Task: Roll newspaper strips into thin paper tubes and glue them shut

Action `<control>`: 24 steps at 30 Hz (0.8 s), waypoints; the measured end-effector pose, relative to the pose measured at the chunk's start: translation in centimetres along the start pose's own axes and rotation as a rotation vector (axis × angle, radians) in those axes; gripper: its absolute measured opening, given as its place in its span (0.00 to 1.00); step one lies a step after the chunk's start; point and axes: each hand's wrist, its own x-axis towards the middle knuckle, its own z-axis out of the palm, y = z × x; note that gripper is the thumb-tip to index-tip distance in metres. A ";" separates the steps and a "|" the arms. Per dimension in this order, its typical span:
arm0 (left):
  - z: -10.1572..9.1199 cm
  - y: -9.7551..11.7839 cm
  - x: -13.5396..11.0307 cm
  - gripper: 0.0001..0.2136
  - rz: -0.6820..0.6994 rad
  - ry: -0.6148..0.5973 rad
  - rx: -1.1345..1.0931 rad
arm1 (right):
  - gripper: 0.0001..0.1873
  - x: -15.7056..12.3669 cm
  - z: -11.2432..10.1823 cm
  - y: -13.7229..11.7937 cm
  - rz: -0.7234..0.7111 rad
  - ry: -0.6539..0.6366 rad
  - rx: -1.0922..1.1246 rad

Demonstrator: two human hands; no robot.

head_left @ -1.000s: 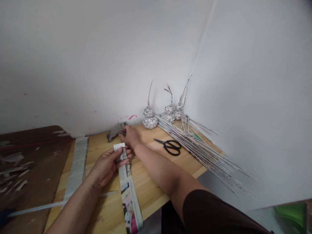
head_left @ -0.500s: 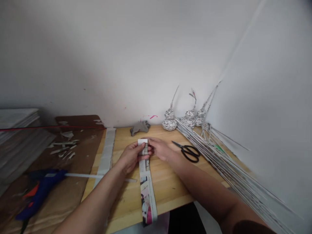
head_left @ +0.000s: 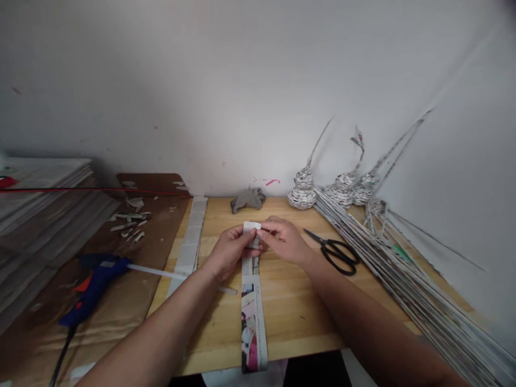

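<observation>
A long folded newspaper strip (head_left: 250, 317), printed with text and coloured pictures, runs from my hands down past the front edge of the wooden table. My left hand (head_left: 231, 248) pinches its upper end, thumb on top and fingers behind. From the other side my right hand (head_left: 284, 241) grips the same end, with thumb and fingertips close to the left thumb. Parts of the fingers are hidden behind the paper. Black-handled scissors (head_left: 336, 253) lie to the right of my right hand. A second pale strip (head_left: 192, 236) lies flat on the left of the table.
A blue glue gun (head_left: 94, 287) with a long glue stick lies at left on brown cardboard (head_left: 133, 290), near paper scraps (head_left: 129, 221). Stacked paper (head_left: 48, 199) stands far left. A grey cloth (head_left: 248, 200), woven gourd shapes (head_left: 302, 196) and thin paper rods (head_left: 387, 258) are behind and right.
My right thumb has come over onto the front of the strip's upper end, beside my left thumb. The view has swung left, so things appear further right.
</observation>
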 end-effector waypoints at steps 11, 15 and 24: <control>0.2 0.4 -0.2 0.16 0.025 0.005 0.035 | 0.18 0.2 0.6 1.4 0.139 -0.053 0.413; 0.3 0.6 -0.3 0.16 0.022 0.004 0.013 | 0.21 0.4 0.6 2.1 0.205 0.008 0.441; 0.0 0.3 -0.1 0.16 0.020 -0.018 0.012 | 0.17 0.3 0.3 1.1 0.055 -0.042 0.338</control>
